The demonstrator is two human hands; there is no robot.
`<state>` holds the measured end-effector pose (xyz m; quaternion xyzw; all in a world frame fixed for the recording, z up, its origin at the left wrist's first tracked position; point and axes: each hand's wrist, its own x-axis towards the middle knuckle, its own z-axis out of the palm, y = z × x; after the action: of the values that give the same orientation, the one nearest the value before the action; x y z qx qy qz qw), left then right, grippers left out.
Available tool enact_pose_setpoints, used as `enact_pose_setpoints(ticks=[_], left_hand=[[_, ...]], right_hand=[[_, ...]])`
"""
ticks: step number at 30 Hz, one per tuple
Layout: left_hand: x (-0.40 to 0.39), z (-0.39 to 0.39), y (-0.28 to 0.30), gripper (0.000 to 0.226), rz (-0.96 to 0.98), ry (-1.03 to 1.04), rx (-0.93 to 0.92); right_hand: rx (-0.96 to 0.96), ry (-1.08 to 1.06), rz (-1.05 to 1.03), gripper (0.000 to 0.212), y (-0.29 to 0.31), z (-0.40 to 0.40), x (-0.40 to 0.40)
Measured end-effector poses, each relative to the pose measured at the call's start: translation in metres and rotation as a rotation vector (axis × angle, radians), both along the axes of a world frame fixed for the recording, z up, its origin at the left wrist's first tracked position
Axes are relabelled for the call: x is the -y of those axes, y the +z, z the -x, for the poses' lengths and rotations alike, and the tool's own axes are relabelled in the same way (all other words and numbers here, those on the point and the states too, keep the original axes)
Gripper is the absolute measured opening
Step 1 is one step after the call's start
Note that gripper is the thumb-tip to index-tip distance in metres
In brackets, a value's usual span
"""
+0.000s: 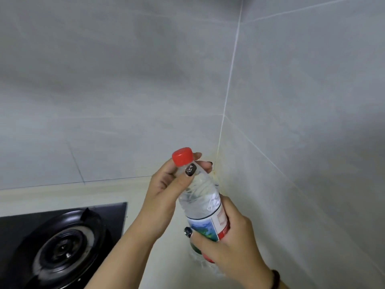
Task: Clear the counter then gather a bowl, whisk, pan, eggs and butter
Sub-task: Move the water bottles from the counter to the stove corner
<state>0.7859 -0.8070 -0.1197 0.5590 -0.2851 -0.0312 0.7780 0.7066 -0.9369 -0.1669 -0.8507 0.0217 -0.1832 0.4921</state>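
Note:
A clear plastic water bottle [201, 197] with a red cap [182, 156] and a colourful label is held tilted above the pale counter [166, 257], near the tiled corner. My left hand [166, 184] grips the bottle's neck just below the cap, thumb across the front. My right hand [227, 240] wraps around the labelled lower body. No bowl, whisk, pan, eggs or butter are in view.
A black gas hob [60, 245] with a round burner fills the lower left of the counter. Grey tiled walls [291, 122] meet in a corner right behind the bottle. A dark bead bracelet [276, 279] circles my right wrist.

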Motion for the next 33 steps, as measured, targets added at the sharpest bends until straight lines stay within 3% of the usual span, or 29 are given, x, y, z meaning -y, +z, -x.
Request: enact_pose_setpoints(ticks=[6,9,12,14,17,20,24,33], left_hand=[[0.003,0.004,0.01,0.027,0.049,0.255,0.049],[-0.007,-0.001,0.013,0.027,0.085,0.337,0.037],[-0.02,-0.006,0.012,0.026,0.051,0.413,0.054],[-0.027,-0.009,0.01,0.026,0.023,0.457,0.059],[-0.034,-0.014,0.003,0.028,0.012,0.516,-0.002],[-0.034,-0.02,-0.007,0.029,0.025,0.551,-0.087],[-0.03,-0.025,-0.017,0.028,0.007,0.559,-0.143],[-0.024,-0.043,-0.036,0.032,-0.056,0.559,-0.183]], right_hand=[[-0.012,0.087,0.194,0.065,0.004,-0.013,-0.003],[0.249,0.047,0.136,0.039,0.012,-0.02,0.007],[0.437,-0.197,0.006,0.027,0.011,-0.031,0.018],[0.319,-0.301,-0.037,0.04,0.006,-0.044,0.02],[0.035,-0.268,-0.124,0.062,-0.01,-0.065,0.016],[-0.05,-0.199,-0.217,0.049,-0.023,-0.079,0.006],[0.023,-0.233,-0.233,0.035,-0.034,-0.093,0.0],[0.213,-0.517,-0.157,0.028,-0.055,-0.134,0.025]])
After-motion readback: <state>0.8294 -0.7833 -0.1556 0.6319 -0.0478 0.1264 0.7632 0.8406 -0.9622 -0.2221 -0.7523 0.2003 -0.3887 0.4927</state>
